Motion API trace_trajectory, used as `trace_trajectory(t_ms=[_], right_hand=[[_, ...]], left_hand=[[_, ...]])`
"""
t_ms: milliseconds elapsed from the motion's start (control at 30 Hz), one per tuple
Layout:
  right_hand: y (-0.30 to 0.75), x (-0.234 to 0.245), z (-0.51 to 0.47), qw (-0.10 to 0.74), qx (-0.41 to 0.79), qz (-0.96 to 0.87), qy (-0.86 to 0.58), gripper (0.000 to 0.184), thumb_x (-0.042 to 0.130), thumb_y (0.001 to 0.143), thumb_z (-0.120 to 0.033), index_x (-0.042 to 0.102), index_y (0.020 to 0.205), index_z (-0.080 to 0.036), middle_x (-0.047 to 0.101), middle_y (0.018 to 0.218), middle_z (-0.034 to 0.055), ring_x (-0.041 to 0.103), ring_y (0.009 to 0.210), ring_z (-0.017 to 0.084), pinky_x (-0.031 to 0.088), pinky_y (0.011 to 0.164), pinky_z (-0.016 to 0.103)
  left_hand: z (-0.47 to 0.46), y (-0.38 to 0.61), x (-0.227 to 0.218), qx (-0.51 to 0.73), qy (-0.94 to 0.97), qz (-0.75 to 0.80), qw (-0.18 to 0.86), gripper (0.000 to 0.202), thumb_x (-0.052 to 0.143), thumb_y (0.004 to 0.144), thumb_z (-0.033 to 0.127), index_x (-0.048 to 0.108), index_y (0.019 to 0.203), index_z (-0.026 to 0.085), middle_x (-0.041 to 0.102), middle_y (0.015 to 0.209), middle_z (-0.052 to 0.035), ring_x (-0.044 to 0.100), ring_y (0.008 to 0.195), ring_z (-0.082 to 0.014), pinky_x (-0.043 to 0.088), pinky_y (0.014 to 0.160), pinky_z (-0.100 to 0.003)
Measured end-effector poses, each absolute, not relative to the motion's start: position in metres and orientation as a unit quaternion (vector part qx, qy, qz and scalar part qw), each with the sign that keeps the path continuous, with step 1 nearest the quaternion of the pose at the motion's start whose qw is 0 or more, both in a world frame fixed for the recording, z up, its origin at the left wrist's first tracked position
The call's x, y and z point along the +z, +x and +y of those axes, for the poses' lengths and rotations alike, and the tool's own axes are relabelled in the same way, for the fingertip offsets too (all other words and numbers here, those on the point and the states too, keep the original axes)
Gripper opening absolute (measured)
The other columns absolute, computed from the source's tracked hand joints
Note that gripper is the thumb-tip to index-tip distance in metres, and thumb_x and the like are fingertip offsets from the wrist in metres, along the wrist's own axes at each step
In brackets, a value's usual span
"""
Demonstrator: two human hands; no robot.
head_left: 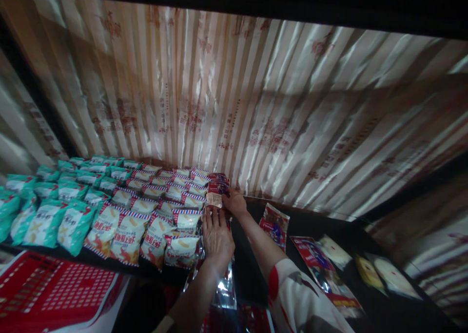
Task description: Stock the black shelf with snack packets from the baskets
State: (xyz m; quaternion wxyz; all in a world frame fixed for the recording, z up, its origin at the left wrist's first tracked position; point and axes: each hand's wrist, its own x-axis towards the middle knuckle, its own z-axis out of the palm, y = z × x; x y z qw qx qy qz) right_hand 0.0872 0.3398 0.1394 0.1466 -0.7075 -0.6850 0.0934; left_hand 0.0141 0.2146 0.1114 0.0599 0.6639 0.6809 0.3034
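My left hand (218, 238) lies palm down with its fingers stretched forward, over silver-edged packets at the right end of the packet rows. Just beyond its fingertips is a dark red and blue snack packet (215, 199) with a pale lower part. My right hand (236, 204) has its fingers bent against that packet's right edge and appears to grip it; its fingertips are partly hidden. White and red snack bags (182, 250) stand in rows directly left of my left hand. Beneath my left forearm shows a shiny silver packet (226, 289).
Teal snack bags (44, 223) fill the shelf's left end. On the black shelf (252, 264) at right lie a red packet (274, 225), a larger red packet (323, 272), and white (397, 277) and yellow (369, 273) packets. A red basket (69, 289) stands lower left. Striped sheeting (219, 89) hangs behind.
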Motion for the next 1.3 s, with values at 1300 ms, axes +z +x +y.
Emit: trace_trajectory(t_ms=[1300], right_hand=[[0.079, 0.142, 0.352, 0.093, -0.006, -0.775, -0.625, 0.046, 0.035, 0.091, -0.039, 0.049, 0.13, -0.018, 0.043, 0.141, 0.0088, 0.027, 0.135, 0.023, 0.024, 0.107, 0.038]], left_hand=[[0.217, 0.016, 0.105, 0.286, 0.66, 0.694, 0.037, 0.047, 0.045, 0.084, 0.027, 0.051, 0.128, 0.012, 0.043, 0.14, -0.014, 0.03, 0.134, -0.0304, 0.024, 0.111, -0.048]])
